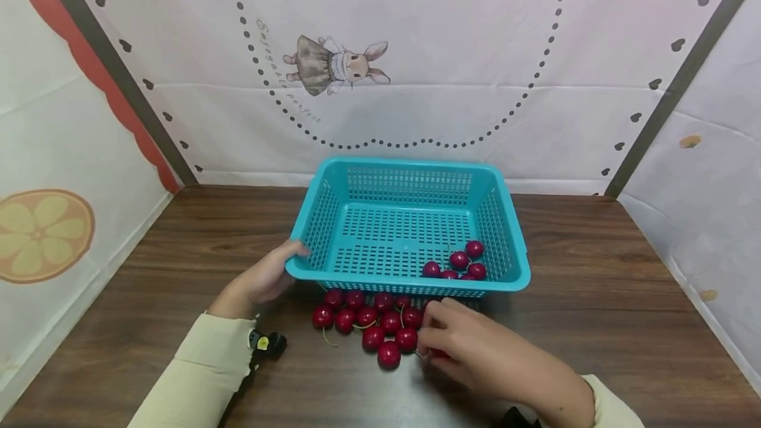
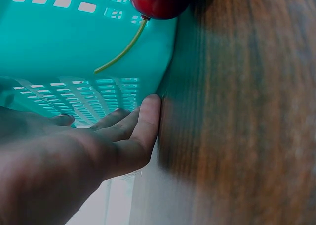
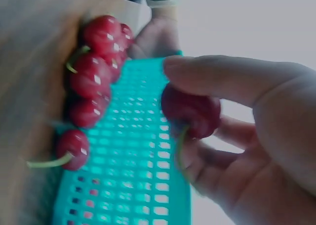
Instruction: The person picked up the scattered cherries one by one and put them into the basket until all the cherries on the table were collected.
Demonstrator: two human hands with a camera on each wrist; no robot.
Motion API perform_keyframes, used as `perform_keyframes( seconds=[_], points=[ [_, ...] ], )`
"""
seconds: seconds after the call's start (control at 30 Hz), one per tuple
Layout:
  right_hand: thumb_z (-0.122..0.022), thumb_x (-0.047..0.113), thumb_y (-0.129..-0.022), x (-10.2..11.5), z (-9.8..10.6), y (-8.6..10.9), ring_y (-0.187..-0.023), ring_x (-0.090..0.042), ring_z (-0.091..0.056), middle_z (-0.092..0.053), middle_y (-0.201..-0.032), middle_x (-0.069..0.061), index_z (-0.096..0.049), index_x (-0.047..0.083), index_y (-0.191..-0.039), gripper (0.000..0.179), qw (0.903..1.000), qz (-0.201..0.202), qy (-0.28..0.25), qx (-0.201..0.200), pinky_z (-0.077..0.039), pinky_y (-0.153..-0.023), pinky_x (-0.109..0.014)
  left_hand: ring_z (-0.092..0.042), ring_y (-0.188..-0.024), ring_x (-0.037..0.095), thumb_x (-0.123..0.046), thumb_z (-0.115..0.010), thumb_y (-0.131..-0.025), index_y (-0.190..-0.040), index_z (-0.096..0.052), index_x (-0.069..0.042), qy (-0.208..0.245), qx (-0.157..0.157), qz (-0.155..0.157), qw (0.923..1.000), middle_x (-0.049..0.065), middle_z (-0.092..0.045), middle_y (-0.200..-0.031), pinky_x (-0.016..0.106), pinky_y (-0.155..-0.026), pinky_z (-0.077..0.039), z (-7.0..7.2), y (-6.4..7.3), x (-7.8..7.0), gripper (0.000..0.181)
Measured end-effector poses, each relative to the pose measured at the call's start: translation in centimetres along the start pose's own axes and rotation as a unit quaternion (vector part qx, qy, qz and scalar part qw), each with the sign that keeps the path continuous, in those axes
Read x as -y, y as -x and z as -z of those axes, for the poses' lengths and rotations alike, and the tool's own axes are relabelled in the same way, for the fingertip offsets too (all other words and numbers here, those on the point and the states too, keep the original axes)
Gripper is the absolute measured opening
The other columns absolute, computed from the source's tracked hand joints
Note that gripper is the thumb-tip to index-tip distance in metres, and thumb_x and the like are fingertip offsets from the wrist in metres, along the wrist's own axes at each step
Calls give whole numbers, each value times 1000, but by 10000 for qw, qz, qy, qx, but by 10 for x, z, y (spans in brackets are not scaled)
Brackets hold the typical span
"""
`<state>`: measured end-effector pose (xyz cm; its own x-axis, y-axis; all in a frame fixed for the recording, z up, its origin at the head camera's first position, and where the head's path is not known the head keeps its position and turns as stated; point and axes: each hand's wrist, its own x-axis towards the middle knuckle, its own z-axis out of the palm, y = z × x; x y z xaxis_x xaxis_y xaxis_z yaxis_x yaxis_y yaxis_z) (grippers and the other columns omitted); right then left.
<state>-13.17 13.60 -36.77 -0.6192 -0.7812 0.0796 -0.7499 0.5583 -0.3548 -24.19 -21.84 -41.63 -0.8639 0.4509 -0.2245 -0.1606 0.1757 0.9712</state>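
My left hand [image 1: 267,276] holds the near left corner of a turquoise plastic basket [image 1: 410,281], thumb over the rim. In the left wrist view its fingers [image 2: 149,111] lie along the basket's outer wall, low by the table. With my right hand [image 1: 470,349] I pinch a dark red cherry [image 3: 192,111] between thumb and fingertips, its green stem hanging down. That hand is in front of the basket, at the right end of a group of cherries [image 1: 372,338] on the table. Several more cherries [image 1: 459,260] sit inside the basket's near right corner.
The basket stands on a dark wooden table [image 1: 594,296], close to a white cloth backdrop [image 1: 452,32] printed with a rabbit. Cloth walls also rise at the left and right. Some loose cherries have stems sticking out along the tabletop.
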Motion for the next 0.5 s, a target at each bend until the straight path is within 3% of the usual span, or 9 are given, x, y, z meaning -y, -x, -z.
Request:
perform_keyframes(
  seconds=[0.1,0.23,0.33,0.5],
  points=[
    [-82,14,-82,-2,8,4,-94,-6,-51,-55,-99,8,-74,24,-101,22,9966,293,-45,-767,-53,-79,-18,-25,-143,45,-21,-34,-97,-158,3,-11,-2,-5,8,10000,25,-16,-156,62,-120,-19,-1,-1,1,72],
    [-85,10,-77,-8,17,1,-93,-7,-52,-56,-98,5,-75,21,-97,25,9792,463,103,-1975,-54,-76,-19,-24,-143,45,-21,-34,-97,-158,3,-12,-7,-18,17,10000,24,-16,-157,63,-120,-18,-2,-1,0,71],
    [-86,8,-76,-15,22,-6,-93,-8,-54,-57,-99,3,-75,17,-95,24,9660,77,140,-2582,-56,-74,-21,-24,-143,45,-21,-34,-97,-158,2,-12,5,-32,29,10000,24,-16,-157,63,-121,-17,-2,0,-1,72],
    [-86,8,-77,-34,31,-17,-97,-15,-58,-58,-102,-3,-75,12,-101,26,9573,-793,59,-2779,-61,-73,-29,-23,-144,44,-22,-34,-97,-158,2,-13,36,-28,18,10000,23,-16,-157,63,-121,-16,-2,-1,0,72]
  ],
)
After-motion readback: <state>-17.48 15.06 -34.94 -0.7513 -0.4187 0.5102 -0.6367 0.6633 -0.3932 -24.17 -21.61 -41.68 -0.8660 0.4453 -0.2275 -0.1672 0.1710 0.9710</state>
